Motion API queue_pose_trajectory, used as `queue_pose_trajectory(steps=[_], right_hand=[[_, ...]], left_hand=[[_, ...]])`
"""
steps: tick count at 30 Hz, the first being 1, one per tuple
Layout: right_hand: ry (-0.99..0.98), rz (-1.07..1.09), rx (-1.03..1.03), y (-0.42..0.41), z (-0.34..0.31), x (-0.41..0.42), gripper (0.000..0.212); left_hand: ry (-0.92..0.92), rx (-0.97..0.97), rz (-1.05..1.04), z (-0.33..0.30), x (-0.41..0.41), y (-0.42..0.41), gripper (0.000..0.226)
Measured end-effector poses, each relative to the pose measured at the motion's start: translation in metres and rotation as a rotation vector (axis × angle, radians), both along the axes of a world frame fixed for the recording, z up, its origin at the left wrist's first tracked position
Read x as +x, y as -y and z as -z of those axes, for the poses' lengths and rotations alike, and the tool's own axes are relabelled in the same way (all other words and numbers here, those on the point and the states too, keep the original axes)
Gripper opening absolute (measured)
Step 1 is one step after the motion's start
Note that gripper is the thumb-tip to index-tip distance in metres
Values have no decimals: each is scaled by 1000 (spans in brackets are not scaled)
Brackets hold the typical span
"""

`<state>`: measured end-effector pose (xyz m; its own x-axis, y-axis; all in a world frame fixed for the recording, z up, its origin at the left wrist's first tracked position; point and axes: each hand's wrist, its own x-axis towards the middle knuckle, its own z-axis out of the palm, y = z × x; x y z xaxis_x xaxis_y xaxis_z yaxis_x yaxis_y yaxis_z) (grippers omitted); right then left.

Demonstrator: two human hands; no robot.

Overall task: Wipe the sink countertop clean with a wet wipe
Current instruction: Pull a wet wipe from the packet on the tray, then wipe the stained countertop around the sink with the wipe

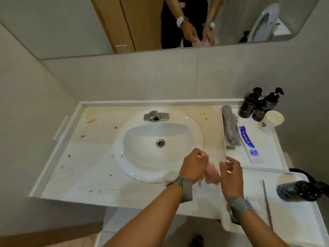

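Note:
A white countertop (pixel 92 168) surrounds a round white sink basin (pixel 142 139) with a chrome faucet (pixel 156 116). Orange-brown stains spot the counter at the back left, the left side and the front edge. A crumpled pinkish wet wipe (pixel 211 173) hangs between my hands above the counter, just right of the basin's front rim. My left hand (pixel 193 166) is closed on the wipe's upper end. My right hand (pixel 231 175) is beside the wipe with fingers spread, and I cannot tell if it touches it.
At the right stand two dark pump bottles (pixel 258 104), a white paper cup (pixel 272 120), a toothpaste tube (pixel 248 143) and grey packets (pixel 229 127). A white tray (pixel 293 220) holds a dark hair dryer (pixel 302 191). A mirror (pixel 160 24) hangs above.

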<state>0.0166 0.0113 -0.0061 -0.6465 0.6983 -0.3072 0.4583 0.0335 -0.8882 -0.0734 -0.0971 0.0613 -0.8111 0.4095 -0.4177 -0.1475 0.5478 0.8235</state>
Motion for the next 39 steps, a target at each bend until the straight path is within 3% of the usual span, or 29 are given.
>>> queue_pose_trajectory(steps=[2,7,10,12,14,18,22,27,31,33,36,39], right_hand=[[-13,-74,-50,29,-14,-19,34],[-174,-230,-941,117,-47,-71,74],[-248,-160,-1305,160,-64,-91,87],[-266,-179,-1438,183,-70,-101,93],[-277,-258,-1462,207,-75,-114,85],[-226,-254,-1517,259,-73,-147,45],[-273,-66,-1556,307,-66,-182,64],[-291,8,-1465,358,-46,-221,60],[-300,185,-1350,377,-25,-273,59],[-332,263,-1337,372,-16,-299,57],[-449,241,-1287,360,-5,-357,33],[-450,163,-1042,352,1,-407,12]], left_hand=[[-78,-70,-97,-15,-9,18,35],[-300,-318,-4,-50,-32,87,34],[-334,-409,96,-62,-41,127,32],[-359,-423,113,-68,-45,156,32],[-385,-398,126,-71,-50,191,31],[-423,-250,149,-70,-61,268,31],[-567,-211,-65,-47,-99,346,30],[-573,-138,149,-19,-127,374,44],[-542,-133,62,14,-167,414,42],[-512,-198,-27,33,-189,433,44],[-414,-346,-23,79,-236,451,51],[-353,-513,34,116,-281,458,57]])
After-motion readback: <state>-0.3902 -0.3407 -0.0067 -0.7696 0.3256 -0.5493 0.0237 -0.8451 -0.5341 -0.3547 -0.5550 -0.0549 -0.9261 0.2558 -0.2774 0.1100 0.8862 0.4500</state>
